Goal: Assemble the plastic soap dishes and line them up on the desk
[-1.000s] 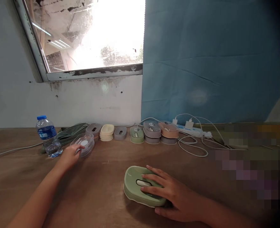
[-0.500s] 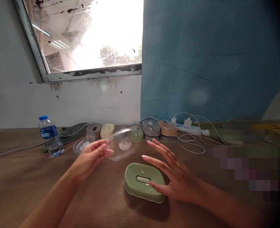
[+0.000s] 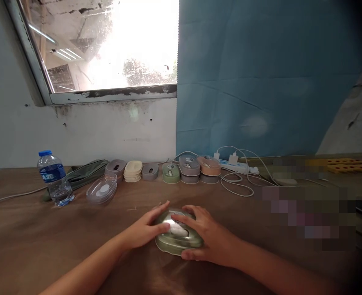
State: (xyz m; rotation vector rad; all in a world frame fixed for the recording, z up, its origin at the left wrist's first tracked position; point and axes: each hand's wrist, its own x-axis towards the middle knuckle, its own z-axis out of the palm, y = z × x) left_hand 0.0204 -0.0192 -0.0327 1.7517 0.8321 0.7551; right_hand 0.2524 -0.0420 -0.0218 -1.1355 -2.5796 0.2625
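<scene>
A green oval box (image 3: 165,245) sits on the brown table in front of me, with a clear plastic lid (image 3: 178,229) over its top. My left hand (image 3: 147,227) holds the lid at its left side, thumb on top and fingers along the far edge. On the right, my right hand (image 3: 207,233) is curved round the lid and box, with its thumb low at the near side and its fingers over the top. The lid's rim is partly hidden by my hands, so I cannot tell whether it is fully seated.
At left stand a water bottle (image 3: 55,180) and a stack of clear lids (image 3: 102,189). Along the wall are cream stacked pieces (image 3: 133,171), a small grey box (image 3: 150,172), a lidded green box (image 3: 170,173), and grey and orange lidded boxes (image 3: 210,166). White cables (image 3: 239,190) lead to a power strip (image 3: 236,166).
My left hand has brought the clear lid down and right onto the green box. My right hand has closed in from above the box to its right side. The view has shifted slightly.
</scene>
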